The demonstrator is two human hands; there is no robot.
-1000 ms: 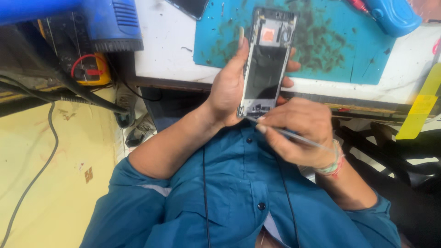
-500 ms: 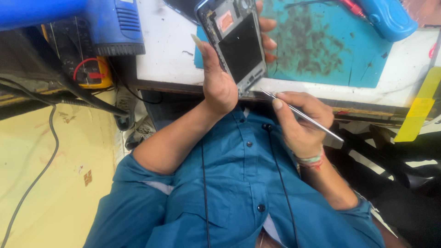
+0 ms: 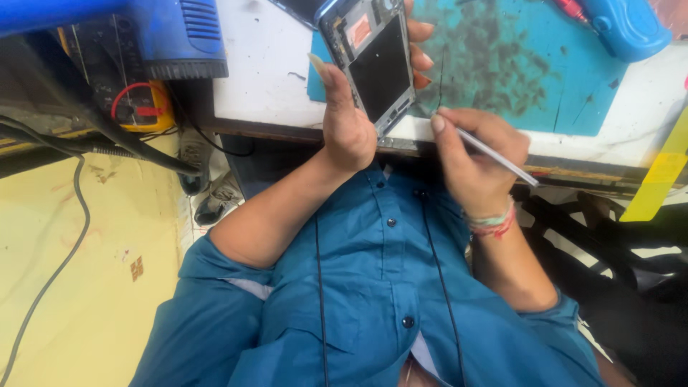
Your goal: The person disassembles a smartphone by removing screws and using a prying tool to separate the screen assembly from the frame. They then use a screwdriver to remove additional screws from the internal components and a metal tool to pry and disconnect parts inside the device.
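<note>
My left hand [image 3: 351, 122] grips an opened phone frame [image 3: 373, 61], held tilted above the near edge of the white workbench [image 3: 265, 64], its dark inner side with an orange part facing me. My right hand [image 3: 473, 161] holds thin metal tweezers [image 3: 494, 154] just right of the phone's lower corner; the tip is hidden behind my fingers. The blue shirt sleeves fill the lower view.
A stained teal work mat [image 3: 516, 64] lies on the bench behind the phone. A blue tool [image 3: 623, 25] rests at the mat's far right. A blue device [image 3: 172, 32] and a yellow meter [image 3: 143, 107] with cables are at left. Yellow tape [image 3: 659, 175] hangs at right.
The left hand has lifted the phone frame up and left and tilted it. The right hand with the tweezers has come off the phone's lower end and sits slightly right of it.
</note>
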